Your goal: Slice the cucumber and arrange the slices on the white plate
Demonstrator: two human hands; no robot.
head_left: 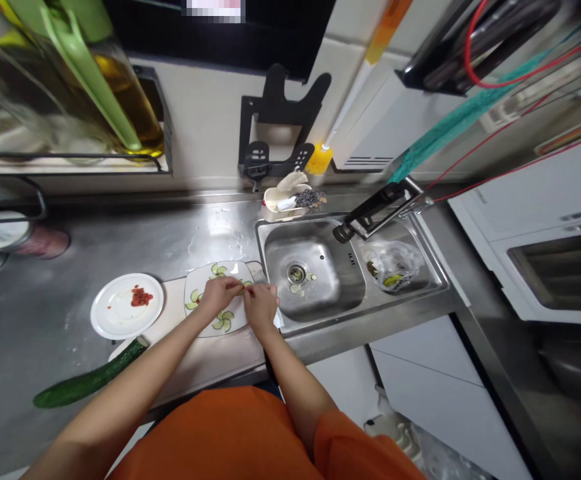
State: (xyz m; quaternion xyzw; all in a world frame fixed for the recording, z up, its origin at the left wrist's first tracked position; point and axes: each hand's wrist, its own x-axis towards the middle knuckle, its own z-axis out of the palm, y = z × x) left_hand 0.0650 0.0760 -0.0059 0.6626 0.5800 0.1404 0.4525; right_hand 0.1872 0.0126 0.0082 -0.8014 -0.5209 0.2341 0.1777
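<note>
Head view: cucumber slices [223, 322] lie fanned on the white plate [200, 276], just nearer than the left grip [241, 283] and right grip [246, 291], fingertips close together; what they hold, I cannot tell. Pale green, dark-edged, the slices curve like a pinwheel.

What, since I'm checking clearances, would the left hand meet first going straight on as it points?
The left hand would likely meet the right hand first, over the squarish plate; their gap in depth is unclear.
</note>
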